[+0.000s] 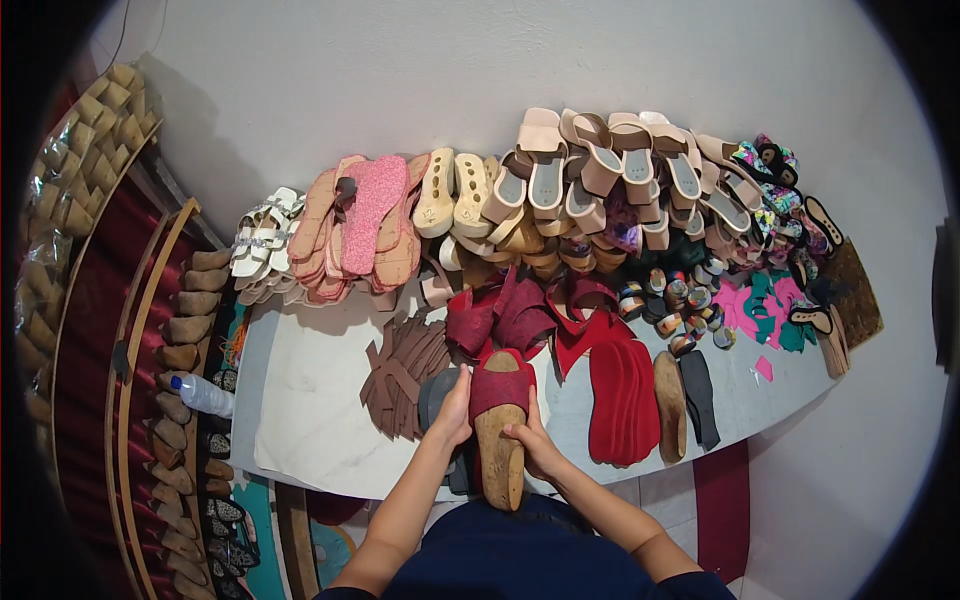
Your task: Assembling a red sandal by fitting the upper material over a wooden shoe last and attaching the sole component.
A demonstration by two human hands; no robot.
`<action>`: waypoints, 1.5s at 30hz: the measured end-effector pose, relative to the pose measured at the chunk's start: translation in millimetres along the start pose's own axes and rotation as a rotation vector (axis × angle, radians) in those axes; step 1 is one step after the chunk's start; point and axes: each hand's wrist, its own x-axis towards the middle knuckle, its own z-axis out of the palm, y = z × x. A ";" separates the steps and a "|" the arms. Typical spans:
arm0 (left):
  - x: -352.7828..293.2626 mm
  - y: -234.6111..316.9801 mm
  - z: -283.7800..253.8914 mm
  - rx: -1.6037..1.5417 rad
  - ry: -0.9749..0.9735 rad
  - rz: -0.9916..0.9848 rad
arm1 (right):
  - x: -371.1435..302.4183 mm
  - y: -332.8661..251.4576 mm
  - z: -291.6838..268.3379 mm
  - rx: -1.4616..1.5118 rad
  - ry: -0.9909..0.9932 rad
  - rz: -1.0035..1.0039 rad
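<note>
A wooden shoe last point(499, 462) stands out in front of me near the table's front edge, its heel end toward my body. Across its front part lies a dark red strap upper point(500, 389), with brighter red material at the toe. My right hand point(536, 436) grips the last from the right, thumb on top. From the left, my left hand point(457, 412) presses against the side of the upper and last, fingers pointing toward the toe. Both hands are closed on it. Dark grey sole pieces point(433, 398) lie partly hidden behind my left hand.
Brown strips point(405, 375) lie to the left, red soles point(624, 402) to the right, beside another wooden last point(670, 405) and a dark sole point(698, 398). Red uppers point(515, 318) and stacked sandals point(590, 165) fill the back. A bottle point(205, 396) and racked lasts point(190, 328) stand left.
</note>
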 end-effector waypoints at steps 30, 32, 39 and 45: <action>26.5 -27.0 -28.9 -0.159 0.063 -0.004 | 1.6 2.0 -0.8 -0.085 -0.045 0.027; 26.0 -30.8 -25.4 -0.162 0.091 0.029 | 1.4 4.6 -2.8 -0.117 -0.046 -0.003; 18.6 -27.7 -27.7 0.845 0.588 0.474 | 0.2 5.1 -5.5 -0.096 -0.003 0.040; -6.2 -6.1 -15.9 1.008 0.571 0.346 | -1.3 1.0 -1.0 -0.180 -0.047 -0.001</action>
